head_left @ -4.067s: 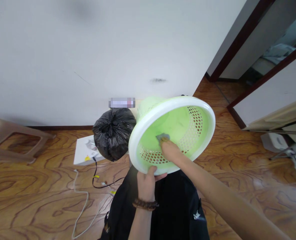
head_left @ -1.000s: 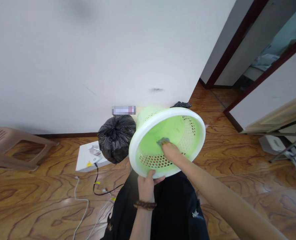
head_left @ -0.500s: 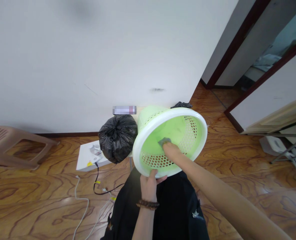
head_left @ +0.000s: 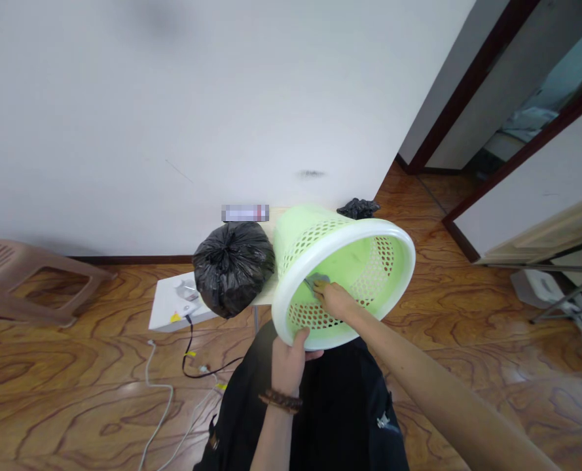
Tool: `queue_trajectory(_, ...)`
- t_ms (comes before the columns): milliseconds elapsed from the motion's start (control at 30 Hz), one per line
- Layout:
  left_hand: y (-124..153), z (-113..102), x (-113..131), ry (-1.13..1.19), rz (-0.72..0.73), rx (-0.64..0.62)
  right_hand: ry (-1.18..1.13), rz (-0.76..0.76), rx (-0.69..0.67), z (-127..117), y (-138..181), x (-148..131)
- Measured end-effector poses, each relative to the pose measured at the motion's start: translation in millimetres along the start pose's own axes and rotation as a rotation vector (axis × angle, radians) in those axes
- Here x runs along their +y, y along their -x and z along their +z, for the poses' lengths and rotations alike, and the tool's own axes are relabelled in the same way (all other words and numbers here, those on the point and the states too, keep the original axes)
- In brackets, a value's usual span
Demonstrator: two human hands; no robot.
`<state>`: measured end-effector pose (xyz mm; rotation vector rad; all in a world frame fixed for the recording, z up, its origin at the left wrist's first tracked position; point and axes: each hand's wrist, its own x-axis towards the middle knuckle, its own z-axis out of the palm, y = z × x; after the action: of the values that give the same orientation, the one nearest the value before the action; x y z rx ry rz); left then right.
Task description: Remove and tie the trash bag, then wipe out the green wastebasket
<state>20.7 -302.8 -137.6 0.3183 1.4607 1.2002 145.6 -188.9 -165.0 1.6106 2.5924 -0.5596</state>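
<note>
A light green plastic waste basket with a white rim and perforated walls is tilted with its mouth toward me. My left hand, with a bead bracelet at the wrist, grips the lower rim, thumb over the edge. My right hand reaches inside the basket and presses a small grey cloth against the inner left wall. My lap in black clothing lies below the basket.
A tied black rubbish bag sits left of the basket beside a white box with cables trailing over the wooden floor. A brown plastic stool stands far left. Another black bag lies by the wall. A doorway opens at right.
The basket has turned so more of its perforated outer wall shows, and its mouth faces more to the right. My right hand with the cloth has slid toward the left inner wall.
</note>
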Motion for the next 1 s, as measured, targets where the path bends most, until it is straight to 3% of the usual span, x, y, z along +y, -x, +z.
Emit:
queue_trajectory(100,-2.6,-1.8,-3.0,0.021,0.046,-0.027,0.155,0.141,0.057,-6.8,-2.6,15.1)
queue_trajectory(200,-0.7,4.0,-5.2,0.053,0.003,-0.103,0.092,0.222,0.057,-6.6,-10.3,1.6)
queue_trajectory(267,1.0,9.0,-6.4,0.051,-0.019,-0.145,-0.037,0.153,0.025,-3.5,-14.5,-17.6)
queue_trajectory(367,1.8,12.2,-7.9,0.056,-0.007,-0.085,-0.131,0.01,0.027,-1.7,-13.5,-32.5)
queue_trajectory(467,1.7,10.7,-6.7,0.076,0.002,-0.005,0.024,0.041,0.017,-9.0,-6.2,-10.9)
queue_trajectory(633,4.0,14.7,2.6,0.076,0.0,0.029,0.375,0.165,0.199,-23.2,-5.7,42.6)
queue_trajectory(700,2.9,17.5,7.5,0.053,0.004,0.04,0.361,0.14,0.151,-22.5,-10.6,44.7)
queue_trajectory(833,-13.1,18.3,20.6,-0.017,0.084,0.045,0.257,0.054,-0.034,-27.8,-20.9,23.3)
queue_trajectory(1000,-54.4,24.2,53.7,-0.063,0.224,0.023,0.226,0.115,-0.16,-68.5,-24.2,-1.3)
